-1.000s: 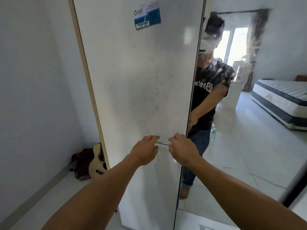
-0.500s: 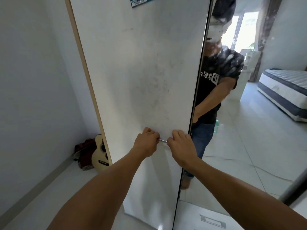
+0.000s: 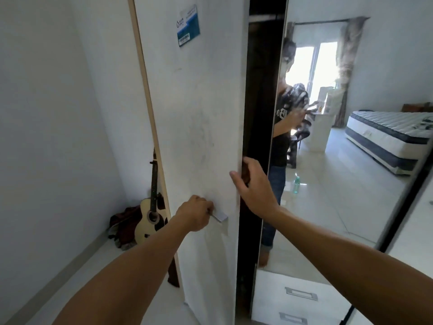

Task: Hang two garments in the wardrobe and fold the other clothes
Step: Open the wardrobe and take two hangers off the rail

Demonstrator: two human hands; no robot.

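Note:
The white wardrobe door [image 3: 199, 127] stands partly open, and a dark gap [image 3: 257, 113] shows the wardrobe's inside. My left hand [image 3: 194, 213] grips the small metal handle [image 3: 220, 216] on the door's face. My right hand [image 3: 255, 187] holds the door's free edge, thumb on the front and fingers curled round behind it. No garment is in my hands. A rail [image 3: 264, 18] shows faintly at the top of the gap.
A mirror door [image 3: 351, 148] at the right reflects a person, a bed and a window. White drawers [image 3: 300, 299] sit below the mirror. A guitar [image 3: 152, 214] and a dark heap of cloth [image 3: 124, 226] lean in the left corner by the wall.
The door has swung open from shut, exposing the dark interior. My right hand left the handle and moved to the door's edge; my left hand stayed on the handle.

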